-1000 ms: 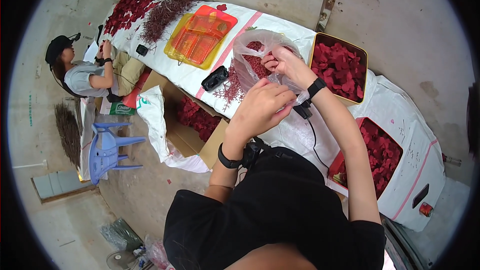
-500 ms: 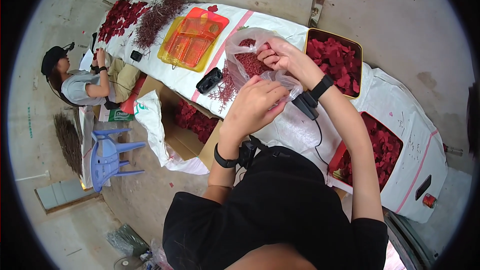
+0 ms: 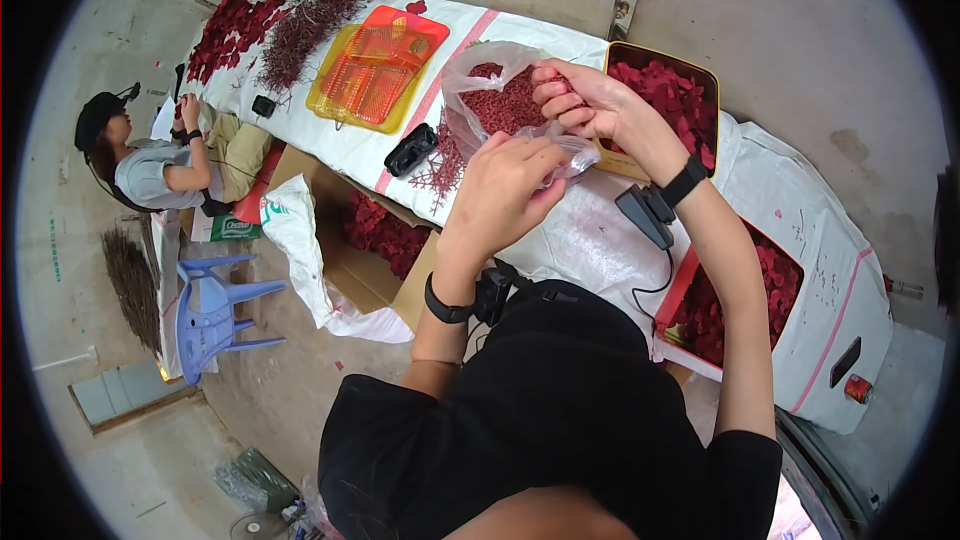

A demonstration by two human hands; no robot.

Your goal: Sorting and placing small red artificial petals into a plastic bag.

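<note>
- Against the frame half a second back, I see my left hand (image 3: 505,190) has slid up the near side of the clear plastic bag (image 3: 500,100), and the view has tipped a little, so the table sits lower in it.
- My right hand (image 3: 585,105) has stayed on the bag's far edge, about where it was.
- Left hand: fingers curled nearly closed, pinching the crumpled lower rim of the bag.
- Right hand: fingers bent and bunched on the bag's upper rim, gripping the film (whether a red piece sits under the fingertips I cannot tell).
- The bag, part full of small red pieces, hangs between both hands above the white-covered table (image 3: 600,230), just beside the brown tray of red pieces (image 3: 675,90).
</note>
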